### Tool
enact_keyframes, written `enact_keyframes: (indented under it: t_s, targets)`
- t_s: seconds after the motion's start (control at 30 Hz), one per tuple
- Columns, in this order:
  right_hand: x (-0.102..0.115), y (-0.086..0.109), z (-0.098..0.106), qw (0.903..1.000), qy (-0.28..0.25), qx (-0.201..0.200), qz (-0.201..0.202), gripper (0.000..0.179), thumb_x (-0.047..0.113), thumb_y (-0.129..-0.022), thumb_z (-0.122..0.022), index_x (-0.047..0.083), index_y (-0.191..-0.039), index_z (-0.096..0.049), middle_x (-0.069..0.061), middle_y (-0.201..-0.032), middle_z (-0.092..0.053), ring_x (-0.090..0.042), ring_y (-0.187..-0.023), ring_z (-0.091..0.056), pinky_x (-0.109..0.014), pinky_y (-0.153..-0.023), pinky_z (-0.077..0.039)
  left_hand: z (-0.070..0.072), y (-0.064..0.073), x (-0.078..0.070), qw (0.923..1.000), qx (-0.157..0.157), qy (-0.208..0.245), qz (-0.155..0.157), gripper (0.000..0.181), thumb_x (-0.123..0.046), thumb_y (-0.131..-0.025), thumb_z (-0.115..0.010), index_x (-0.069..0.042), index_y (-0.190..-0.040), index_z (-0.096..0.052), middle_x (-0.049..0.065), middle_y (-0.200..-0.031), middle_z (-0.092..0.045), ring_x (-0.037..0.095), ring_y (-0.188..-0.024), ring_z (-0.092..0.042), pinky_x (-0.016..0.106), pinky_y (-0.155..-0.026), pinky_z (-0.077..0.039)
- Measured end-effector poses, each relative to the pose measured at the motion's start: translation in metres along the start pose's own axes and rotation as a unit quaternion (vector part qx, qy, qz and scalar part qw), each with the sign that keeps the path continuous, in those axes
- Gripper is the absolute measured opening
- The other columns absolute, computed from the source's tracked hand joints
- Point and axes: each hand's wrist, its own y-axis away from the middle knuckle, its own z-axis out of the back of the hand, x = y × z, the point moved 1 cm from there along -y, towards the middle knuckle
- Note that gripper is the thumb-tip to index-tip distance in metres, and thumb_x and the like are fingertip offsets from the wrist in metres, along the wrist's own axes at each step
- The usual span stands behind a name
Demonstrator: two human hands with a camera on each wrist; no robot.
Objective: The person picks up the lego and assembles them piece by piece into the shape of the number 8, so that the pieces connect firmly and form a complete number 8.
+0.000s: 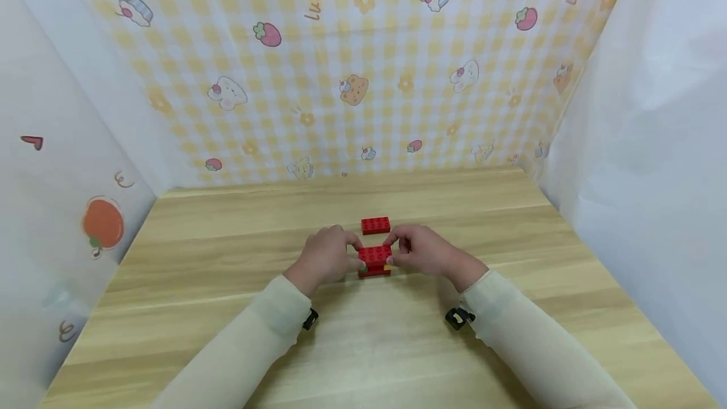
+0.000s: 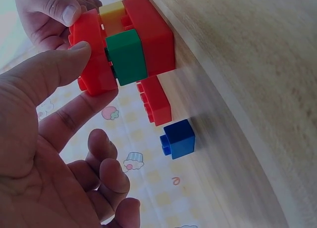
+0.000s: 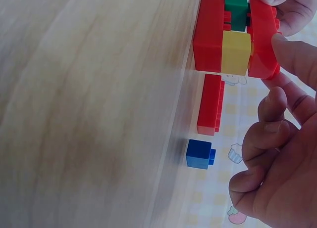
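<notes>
A red brick point(image 1: 375, 254) lies on top of a small green brick point(image 2: 127, 57) and a small yellow brick point(image 3: 236, 53). Those two stand apart on a lower red brick point(image 3: 209, 32), which rests on the table. Studs show in a narrow gap beneath the upper brick. My left hand point(image 1: 329, 256) pinches the upper brick's left end between thumb and index finger, above the green brick. At its right end, above the yellow brick, the thumb and index finger of my right hand point(image 1: 426, 249) grip it. Each hand's other fingers are loosely curled.
Behind the stack lies another red brick point(image 1: 375, 226), studs up. Both wrist views show a small blue brick point(image 2: 179, 139), but the head view does not; I cannot tell whether it is the same one. A patterned sheet point(image 1: 352, 68) backs the wooden table point(image 1: 363, 358).
</notes>
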Motion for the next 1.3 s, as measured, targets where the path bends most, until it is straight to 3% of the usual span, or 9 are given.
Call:
enact_keyframes:
  t_s: [0.1, 0.63, 1.03, 1.3]
  targets:
    - [-0.0018, 0.0018, -0.0022, 1.0000, -0.004, 0.002, 0.000, 0.019, 0.019, -0.095, -0.080, 0.017, -0.113, -0.073, -0.001, -0.076, -0.055, -0.016, -0.069, -0.051, -0.029, -0.063, -0.044, -0.0026, 0.0013, 0.0004, 1.0000, 0.000, 0.003, 0.001, 0.019, -0.034, -0.088, -0.086, -0.023, -0.102, -0.079, 0.003, -0.108, -0.066, 0.023, -0.094, -0.055, 0.042, -0.084, -0.047]
    - [-0.0041, 0.0030, -0.0042, 0.9996, -0.016, -0.002, 0.021, 0.019, 0.019, -0.096, -0.080, 0.015, -0.113, -0.072, 0.000, -0.074, -0.055, -0.015, -0.066, -0.050, -0.028, -0.062, -0.044, -0.0017, 0.0040, 0.0007, 0.9999, -0.005, -0.002, -0.011, 0.020, -0.035, -0.088, -0.086, -0.023, -0.102, -0.079, 0.005, -0.110, -0.065, 0.022, -0.096, -0.055, 0.049, -0.095, -0.045]
    - [-0.0027, 0.0041, -0.0059, 0.9996, -0.023, -0.004, 0.015, 0.019, 0.017, -0.096, -0.080, 0.014, -0.113, -0.072, -0.002, -0.076, -0.056, -0.016, -0.066, -0.051, -0.027, -0.061, -0.044, -0.0023, 0.0026, 0.0014, 0.9999, -0.002, -0.007, -0.013, 0.020, -0.035, -0.088, -0.086, -0.022, -0.102, -0.079, 0.004, -0.109, -0.066, 0.021, -0.090, -0.055, 0.041, -0.083, -0.045]
    - [-0.0013, 0.0043, -0.0067, 0.9998, -0.017, -0.007, 0.010, 0.019, 0.017, -0.096, -0.079, 0.014, -0.114, -0.072, -0.002, -0.075, -0.057, -0.015, -0.065, -0.051, -0.027, -0.059, -0.044, -0.0027, 0.0014, 0.0024, 0.9998, -0.005, -0.013, -0.014, 0.021, -0.035, -0.088, -0.086, -0.023, -0.103, -0.079, 0.003, -0.108, -0.066, 0.021, -0.092, -0.055, 0.042, -0.085, -0.045]
